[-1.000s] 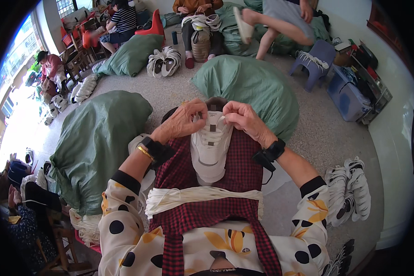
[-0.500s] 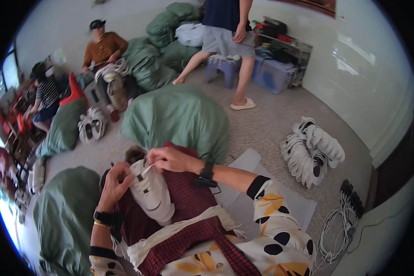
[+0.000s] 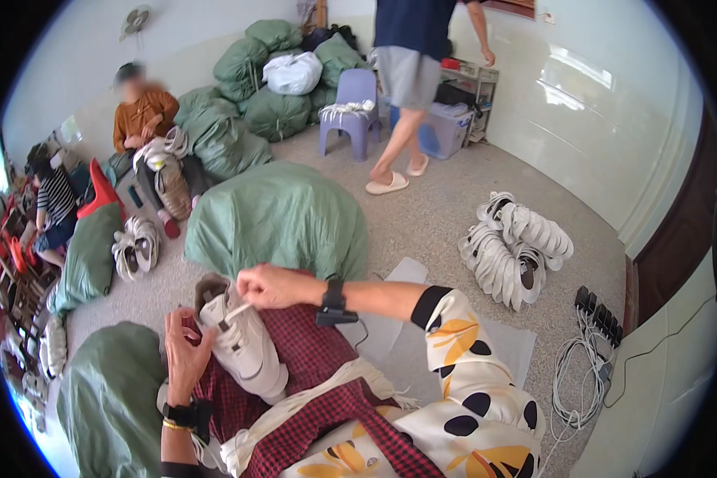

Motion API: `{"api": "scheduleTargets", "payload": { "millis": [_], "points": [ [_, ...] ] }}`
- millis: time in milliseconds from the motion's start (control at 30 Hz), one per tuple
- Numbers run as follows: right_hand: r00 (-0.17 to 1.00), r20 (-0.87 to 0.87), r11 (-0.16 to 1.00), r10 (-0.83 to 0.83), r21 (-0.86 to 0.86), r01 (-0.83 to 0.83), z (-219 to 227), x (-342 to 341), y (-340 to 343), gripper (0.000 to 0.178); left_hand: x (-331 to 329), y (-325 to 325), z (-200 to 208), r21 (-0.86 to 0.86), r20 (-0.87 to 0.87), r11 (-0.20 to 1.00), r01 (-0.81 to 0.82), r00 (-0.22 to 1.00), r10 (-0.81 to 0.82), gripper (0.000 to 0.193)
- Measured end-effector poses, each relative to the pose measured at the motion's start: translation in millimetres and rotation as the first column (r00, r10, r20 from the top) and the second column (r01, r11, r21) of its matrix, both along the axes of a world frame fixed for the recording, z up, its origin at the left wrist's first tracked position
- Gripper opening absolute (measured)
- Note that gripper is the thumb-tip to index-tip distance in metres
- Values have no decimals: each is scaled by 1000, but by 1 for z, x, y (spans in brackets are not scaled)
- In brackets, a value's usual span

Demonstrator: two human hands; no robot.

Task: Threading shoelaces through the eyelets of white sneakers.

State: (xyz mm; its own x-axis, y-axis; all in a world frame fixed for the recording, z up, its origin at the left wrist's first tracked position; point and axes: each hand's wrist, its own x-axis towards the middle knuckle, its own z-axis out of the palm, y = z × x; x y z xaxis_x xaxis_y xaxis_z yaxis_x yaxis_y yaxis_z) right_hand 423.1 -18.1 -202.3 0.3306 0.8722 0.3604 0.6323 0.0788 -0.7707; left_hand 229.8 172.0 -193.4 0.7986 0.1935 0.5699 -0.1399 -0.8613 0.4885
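A white sneaker [image 3: 243, 354] with a brown lining rests on my lap, its toe pointing toward me. My right hand [image 3: 275, 287] is closed above the shoe's opening, pinching a white shoelace [image 3: 237, 311] that runs to the upper eyelets. At the sneaker's left side is my left hand [image 3: 186, 346], its fingers curved and apart, thumb close to the shoe's edge. Nothing shows clearly between those fingers. A bundle of loose white laces [image 3: 303, 406] lies across the red-and-black checked apron [image 3: 311, 327] under the shoe.
A green sack [image 3: 279, 215] stands just ahead, another [image 3: 111, 398] to my left. Bunched white shoes [image 3: 518, 247] sit on the floor at right, near a power strip with cables [image 3: 585, 374]. One person [image 3: 410, 88] walks by a purple chair [image 3: 354, 111]; others sit at left.
My right hand has pulled the lace slightly. My left hand has moved off the shoe's upper, its fingers spreading. The walking person has stepped away from the purple chair, and my view has shifted.
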Motion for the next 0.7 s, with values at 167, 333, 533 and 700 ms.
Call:
{"api": "scheduleTargets", "payload": {
  "millis": [167,333,533,700],
  "points": [
    [999,43,999,8,53,-10,4,24,-20,13,-14,16,1,-100,-50,995,-3,999,-2,29],
    [992,-122,974,-27,-229,-2,13,21,-22,34,-33,41,5,-132,-168,991,-10,986,-12,21],
    [999,-4,960,53,-275,-52,19,-11,7,46,-32,43,-8,-155,-119,988,5,993,-24,17],
    [943,327,994,-67,-60,91,21,-18,7,32,-35,64,-9,-399,-284,916,-42,956,-80,23]
  ]
}}
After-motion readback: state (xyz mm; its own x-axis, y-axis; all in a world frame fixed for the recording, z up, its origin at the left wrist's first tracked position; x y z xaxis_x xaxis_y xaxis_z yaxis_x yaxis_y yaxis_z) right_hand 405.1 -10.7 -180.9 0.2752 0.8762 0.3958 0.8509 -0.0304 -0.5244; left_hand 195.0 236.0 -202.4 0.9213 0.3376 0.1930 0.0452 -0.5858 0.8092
